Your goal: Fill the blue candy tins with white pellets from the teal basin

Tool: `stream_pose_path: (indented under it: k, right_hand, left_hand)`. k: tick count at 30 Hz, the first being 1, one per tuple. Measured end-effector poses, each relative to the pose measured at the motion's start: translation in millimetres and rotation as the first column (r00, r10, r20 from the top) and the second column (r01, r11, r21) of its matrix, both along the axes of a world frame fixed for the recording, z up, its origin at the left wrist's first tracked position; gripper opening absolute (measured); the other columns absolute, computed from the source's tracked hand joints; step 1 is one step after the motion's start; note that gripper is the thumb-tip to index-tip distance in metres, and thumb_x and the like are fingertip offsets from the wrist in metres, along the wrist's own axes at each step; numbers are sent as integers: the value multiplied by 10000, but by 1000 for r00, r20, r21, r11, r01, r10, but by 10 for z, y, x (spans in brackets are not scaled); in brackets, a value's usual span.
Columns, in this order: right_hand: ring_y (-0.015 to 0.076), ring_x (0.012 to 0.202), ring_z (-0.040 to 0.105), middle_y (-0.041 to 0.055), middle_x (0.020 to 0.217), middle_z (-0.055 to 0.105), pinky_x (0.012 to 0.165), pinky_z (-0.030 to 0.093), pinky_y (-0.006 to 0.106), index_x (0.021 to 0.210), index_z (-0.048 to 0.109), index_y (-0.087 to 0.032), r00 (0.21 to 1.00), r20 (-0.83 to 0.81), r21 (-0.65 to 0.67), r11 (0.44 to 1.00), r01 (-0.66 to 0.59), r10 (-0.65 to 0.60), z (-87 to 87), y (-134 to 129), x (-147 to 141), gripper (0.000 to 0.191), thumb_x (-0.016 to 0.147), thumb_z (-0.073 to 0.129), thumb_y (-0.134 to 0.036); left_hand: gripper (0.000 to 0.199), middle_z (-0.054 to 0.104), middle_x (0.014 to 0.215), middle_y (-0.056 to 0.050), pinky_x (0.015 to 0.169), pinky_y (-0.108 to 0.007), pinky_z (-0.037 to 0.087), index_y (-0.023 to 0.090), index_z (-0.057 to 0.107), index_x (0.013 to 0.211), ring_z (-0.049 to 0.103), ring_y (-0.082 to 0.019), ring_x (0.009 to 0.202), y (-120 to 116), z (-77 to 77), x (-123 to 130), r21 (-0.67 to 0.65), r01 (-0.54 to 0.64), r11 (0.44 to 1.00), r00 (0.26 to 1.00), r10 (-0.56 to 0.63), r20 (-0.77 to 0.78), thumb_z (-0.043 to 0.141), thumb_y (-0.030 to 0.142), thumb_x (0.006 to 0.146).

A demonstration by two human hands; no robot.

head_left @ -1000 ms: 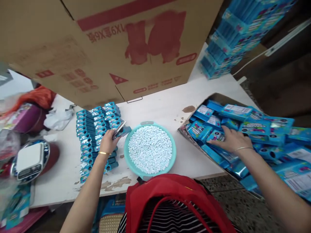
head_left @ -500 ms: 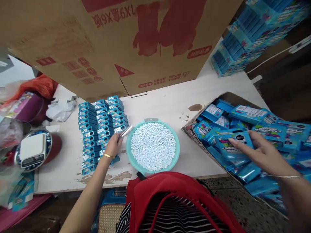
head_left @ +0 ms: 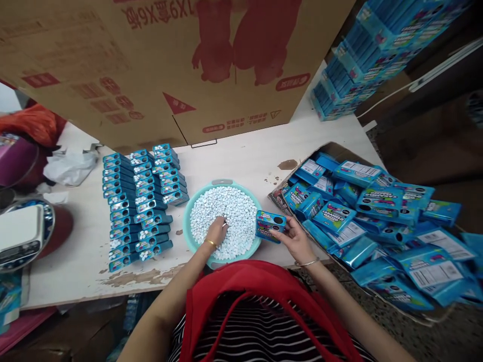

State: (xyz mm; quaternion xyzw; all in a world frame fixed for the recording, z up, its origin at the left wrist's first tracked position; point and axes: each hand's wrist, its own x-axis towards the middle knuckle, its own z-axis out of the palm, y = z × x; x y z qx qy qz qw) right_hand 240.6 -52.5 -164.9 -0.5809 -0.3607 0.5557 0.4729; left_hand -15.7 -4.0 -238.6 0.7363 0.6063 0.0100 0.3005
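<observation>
My left hand (head_left: 216, 232) is down among the white and pale blue candies (head_left: 222, 206) in a round turquoise basin (head_left: 191, 241). Its fingers are closed around a slim, silvery-white tool (head_left: 225, 224), of which only a little shows. A blue printed candy box (head_left: 270, 226) is gripped in my right hand (head_left: 296, 240), held up at the basin's right rim. To the left of the basin, similar small blue boxes (head_left: 151, 201) stand in three columns, with pale candies showing at their tops.
A carton (head_left: 332, 254) heaped with blue boxes stands on the right. Behind the basin is a large cardboard box (head_left: 151, 65). Stacked blue packs (head_left: 354, 60) rise at the back right. A white scale (head_left: 20, 231) and a crumpled white bag (head_left: 71, 166) are at the left.
My right hand has brought a blue box from the carton to the basin's edge. My left hand has moved right with the silvery tool, from beside the basin into the candies.
</observation>
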Motion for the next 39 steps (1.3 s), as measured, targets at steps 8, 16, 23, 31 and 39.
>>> stream_pose_path:
  k: [8, 16, 23, 31, 39]
  right_hand:
    - [244, 950, 600, 70, 1011, 636, 863, 490, 422, 1079, 537, -215, 890, 456, 224, 964, -140, 23, -63, -23, 22, 342, 783, 653, -342]
    - [259, 1028, 559, 95, 1094, 633, 899, 485, 433, 1151, 541, -213, 764, 638, 381, 824, -418, 93, 76, 131, -327, 346, 811, 532, -152]
    - [255, 1060, 546, 107, 1117, 626, 934, 477, 446, 1173, 525, -195, 772, 633, 468, 762, -446, 63, 4, 157, -477, 370, 811, 514, -117]
    - [260, 1088, 547, 105, 1148, 617, 949, 470, 470, 1204, 511, -224, 780, 620, 451, 778, -438, 80, -60, 149, -456, 385, 828, 504, -144]
    - [261, 1052, 561, 101, 1119, 620, 913, 477, 445, 1180, 517, -224, 797, 602, 397, 852, -340, 37, -23, 177, -249, 361, 825, 514, -161]
  left_hand:
    - [196, 583, 940, -52, 776, -301, 463, 188, 502, 1054, 570, -168, 849, 2, 745, -364, 65, 154, 986, 957, -165, 239, 456, 313, 911]
    - [221, 597, 1007, -75, 785, -319, 465, 181, 505, 1092, 580, -188, 894, 101, 1818, -297, 50, 399, 916, 912, -402, 78, 420, 299, 926]
    - [213, 610, 971, -117, 623, -345, 469, 143, 533, 1037, 621, -230, 742, 87, 2349, 188, -108, 447, 888, 799, -451, -397, 384, 170, 887]
    - [234, 578, 837, -74, 638, -321, 452, 189, 565, 911, 580, -186, 673, -28, 2380, 213, 44, 430, 902, 845, -385, -371, 346, 114, 879]
    - [152, 603, 942, -99, 764, -341, 457, 165, 577, 940, 592, -234, 891, 165, 1140, -555, -42, 139, 989, 915, -145, -376, 451, 137, 860]
